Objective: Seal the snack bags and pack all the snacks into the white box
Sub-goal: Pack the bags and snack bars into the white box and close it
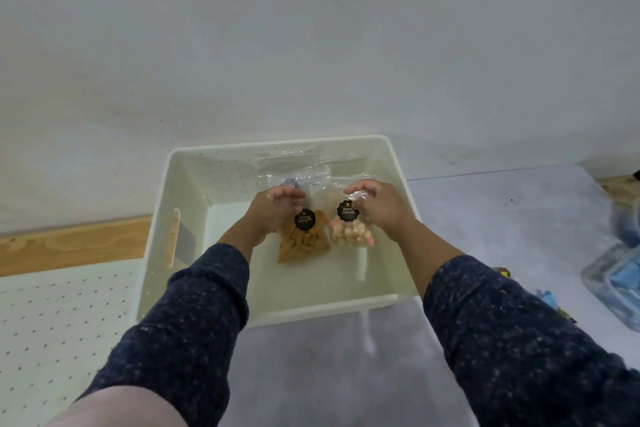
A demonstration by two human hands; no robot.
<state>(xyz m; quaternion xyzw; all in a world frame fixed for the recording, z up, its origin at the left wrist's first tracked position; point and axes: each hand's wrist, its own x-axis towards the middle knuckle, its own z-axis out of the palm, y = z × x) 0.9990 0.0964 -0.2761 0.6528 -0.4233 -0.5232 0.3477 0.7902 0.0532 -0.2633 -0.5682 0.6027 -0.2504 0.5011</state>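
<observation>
A white box (266, 310) stands on the table in front of me, and both my hands reach into it. My left hand (273, 208) grips a clear bag of brown snacks (301, 243) with a round black label. My right hand (377, 206) grips a clear bag of pale and pink biscuits (349, 236), also with a black label. The two bags sit side by side above the box floor. More clear plastic bags (298, 170) lie against the far wall of the box, partly hidden behind my fingers.
The box's perforated lid (59, 315) lies flat to the left. A wooden strip (69, 243) runs behind it. Clear containers with blue contents (616, 274) sit at the right edge, with small colourful items (547, 298) near my right sleeve. A plain wall rises behind the box.
</observation>
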